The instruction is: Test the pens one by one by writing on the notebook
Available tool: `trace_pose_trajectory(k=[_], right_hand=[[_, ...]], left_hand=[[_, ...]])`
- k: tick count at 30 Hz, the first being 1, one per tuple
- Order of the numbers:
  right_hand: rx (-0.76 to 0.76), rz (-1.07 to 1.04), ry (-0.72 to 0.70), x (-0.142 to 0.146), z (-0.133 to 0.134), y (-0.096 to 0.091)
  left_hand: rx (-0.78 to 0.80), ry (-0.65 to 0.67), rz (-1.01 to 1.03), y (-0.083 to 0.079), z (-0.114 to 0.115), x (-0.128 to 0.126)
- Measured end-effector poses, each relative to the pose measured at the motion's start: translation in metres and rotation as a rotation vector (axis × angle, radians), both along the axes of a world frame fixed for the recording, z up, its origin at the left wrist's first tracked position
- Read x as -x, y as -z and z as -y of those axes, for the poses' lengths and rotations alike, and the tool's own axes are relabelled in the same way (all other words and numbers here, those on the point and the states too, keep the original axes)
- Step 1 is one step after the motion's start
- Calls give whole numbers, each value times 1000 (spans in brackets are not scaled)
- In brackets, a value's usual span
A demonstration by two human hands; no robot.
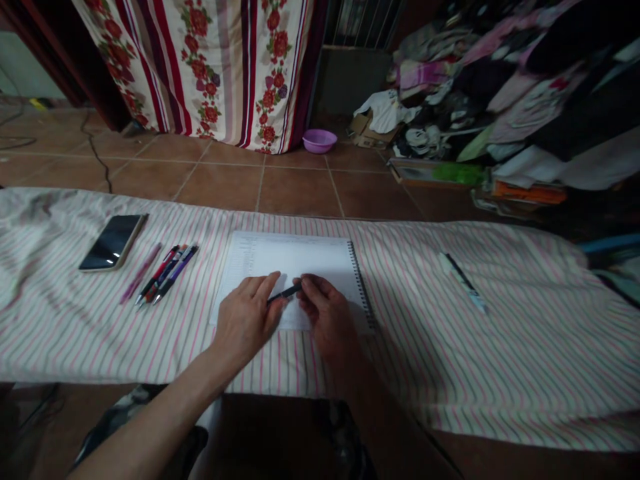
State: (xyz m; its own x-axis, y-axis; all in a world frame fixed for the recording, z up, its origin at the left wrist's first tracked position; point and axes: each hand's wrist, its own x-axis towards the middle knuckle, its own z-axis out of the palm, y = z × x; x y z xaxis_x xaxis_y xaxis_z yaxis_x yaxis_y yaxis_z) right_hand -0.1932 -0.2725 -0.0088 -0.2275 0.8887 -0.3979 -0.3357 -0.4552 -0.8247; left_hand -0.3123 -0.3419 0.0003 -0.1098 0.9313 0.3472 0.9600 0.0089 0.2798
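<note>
A dark pen is held between my two hands, above a spiral-bound notebook with white pages. My left hand has the pen's left end between its thumb and its extended fingers. With thumb and fingertips, my right hand pinches the other end. The notebook lies with its black coil on the right, and faint marks show along the top and left of its page. Both hands hide part of the lower page.
On the striped cloth at the left lie a phone, a pink pen and a bunch of several pens. A black and pale-blue pen lies at the right. Beyond are a purple basin, a flowered curtain and heaped clothes.
</note>
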Motion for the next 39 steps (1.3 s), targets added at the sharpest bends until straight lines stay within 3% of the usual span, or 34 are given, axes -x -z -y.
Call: trace_pose_trajectory(k=[4, 11, 25, 32, 39], right_hand=[[14, -74, -16, -6, -1, -2], [20, -105, -100, -14, -1, -7], [26, 90, -28, -11, -2, -5], [-30, 100, -59, -11, -1, -5], [42, -8, -91, -10, 1, -5]], left_hand=[[117, -37, 72, 1, -8, -7], [51, 89, 232, 7, -8, -20], [56, 45, -46, 11, -8, -22], [90, -3, -15, 9, -6, -23], [67, -13, -6, 9, -6, -19]])
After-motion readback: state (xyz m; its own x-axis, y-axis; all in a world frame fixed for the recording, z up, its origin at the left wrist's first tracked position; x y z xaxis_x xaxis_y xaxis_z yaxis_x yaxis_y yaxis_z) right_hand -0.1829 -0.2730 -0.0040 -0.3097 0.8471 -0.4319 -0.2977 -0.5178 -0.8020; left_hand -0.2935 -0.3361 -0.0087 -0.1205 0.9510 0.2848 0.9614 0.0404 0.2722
